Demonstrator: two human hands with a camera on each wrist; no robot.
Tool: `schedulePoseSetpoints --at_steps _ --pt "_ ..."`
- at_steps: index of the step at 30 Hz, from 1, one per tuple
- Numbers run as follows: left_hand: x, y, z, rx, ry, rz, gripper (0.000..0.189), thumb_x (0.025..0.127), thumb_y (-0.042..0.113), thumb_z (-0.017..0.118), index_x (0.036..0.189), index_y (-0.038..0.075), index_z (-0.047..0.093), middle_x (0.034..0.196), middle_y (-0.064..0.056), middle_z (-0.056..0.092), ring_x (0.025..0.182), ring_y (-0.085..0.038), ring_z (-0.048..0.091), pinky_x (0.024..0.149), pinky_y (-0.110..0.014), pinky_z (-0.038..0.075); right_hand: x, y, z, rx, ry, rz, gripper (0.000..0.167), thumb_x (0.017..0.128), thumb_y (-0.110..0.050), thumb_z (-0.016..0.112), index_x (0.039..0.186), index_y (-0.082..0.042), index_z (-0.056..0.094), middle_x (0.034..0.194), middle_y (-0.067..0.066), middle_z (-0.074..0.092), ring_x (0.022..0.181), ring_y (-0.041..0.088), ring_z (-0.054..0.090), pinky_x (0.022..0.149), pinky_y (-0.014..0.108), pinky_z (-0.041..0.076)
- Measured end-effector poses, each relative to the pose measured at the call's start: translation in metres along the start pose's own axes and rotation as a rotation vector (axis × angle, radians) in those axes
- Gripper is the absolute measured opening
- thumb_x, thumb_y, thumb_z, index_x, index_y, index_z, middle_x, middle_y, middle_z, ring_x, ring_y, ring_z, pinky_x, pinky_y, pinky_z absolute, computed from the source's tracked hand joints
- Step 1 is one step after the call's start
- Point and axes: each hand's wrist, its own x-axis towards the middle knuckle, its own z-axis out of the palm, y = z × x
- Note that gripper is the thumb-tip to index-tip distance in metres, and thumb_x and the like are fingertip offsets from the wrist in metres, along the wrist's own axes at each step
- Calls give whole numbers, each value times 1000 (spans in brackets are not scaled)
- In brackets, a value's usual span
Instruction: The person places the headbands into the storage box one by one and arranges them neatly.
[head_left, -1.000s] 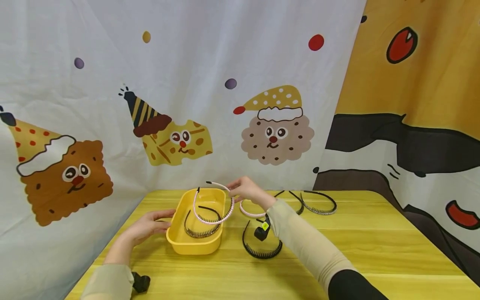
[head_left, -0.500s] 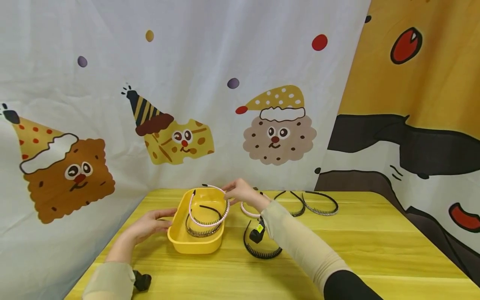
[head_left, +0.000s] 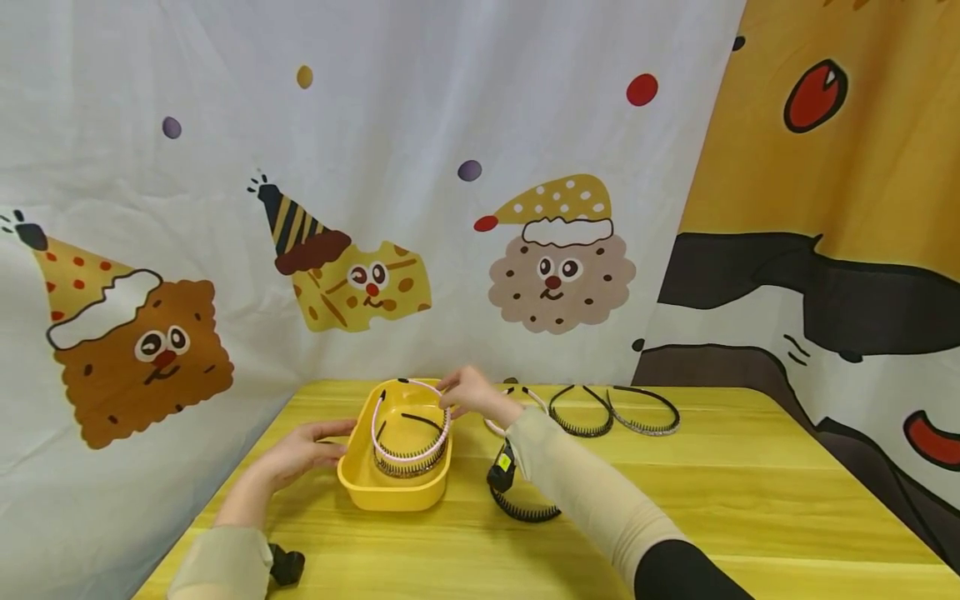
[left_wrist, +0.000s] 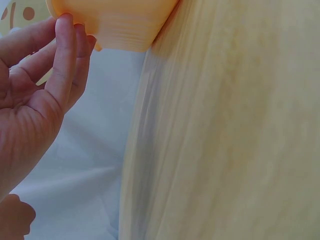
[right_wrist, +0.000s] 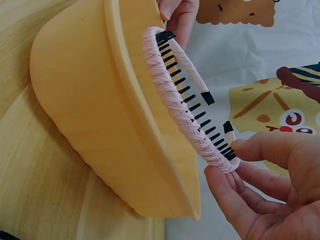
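My right hand [head_left: 474, 393] pinches one side of a pink wrapped headband [right_wrist: 175, 95] with black comb teeth, tilted over the yellow plastic basin [head_left: 393, 498]. In the right wrist view, thumb and fingertips hold it near one black-tipped end. A dark toothed headband [head_left: 403, 471] lies inside the basin, partly overlapped by the pink one. My left hand [head_left: 303, 450] holds the basin's left rim by the fingertips; in the left wrist view those fingers [left_wrist: 65, 45] meet the rim.
To the right on the wooden table [head_left: 675, 500] lie a black toothed headband [head_left: 525, 512], half hidden by the right wrist camera, another pink headband [head_left: 493, 427], a black headband [head_left: 581, 429] and a silvery one [head_left: 652, 429]. A cartoon-printed curtain [head_left: 420, 125] hangs behind.
My right hand has moved left and slightly down, bringing the pink headband lower into the basin, over the dark headband. The left hand stays at the rim.
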Motion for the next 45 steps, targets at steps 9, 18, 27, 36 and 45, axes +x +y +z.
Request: schedulePoseSetpoints --at_steps 9,18,27,36,45 --pt "1 2 1 -3 -4 1 59 98 4 54 147 -14 25 148 -36 26 121 -42 50 95 -46 49 7 2 7 -78 33 30 36 78 3 71 113 9 67 99 13 66 73 23 67 66 37 59" --pt "1 1 1 -2 -12 8 59 98 3 54 146 -15 24 149 -36 23 122 -42 49 94 -43 50 13 4 12 -150 52 6 33 79 4 71 111 10 67 98 14 66 68 22 66 67 43 59" --pt "3 -2 0 7 -9 -5 62 98 8 57 147 -14 25 150 -34 23 119 -34 54 92 -38 51 11 2 20 -216 68 -24 32 79 5 71 110 10 67 102 18 67 62 20 65 66 43 59" --pt "2 -3 1 11 -6 -3 63 98 9 58 146 -14 26 149 -35 25 119 -35 55 92 -38 52 15 3 22 -266 69 -29 32 81 4 72 112 10 67 107 20 67 68 26 67 66 42 59" --pt "2 -4 -2 14 -4 -11 63 98 9 58 148 -12 25 150 -34 25 121 -35 53 93 -39 51 9 -5 9 -267 67 -42 34 84 -3 73 115 10 67 109 19 66 82 33 67 67 43 58"
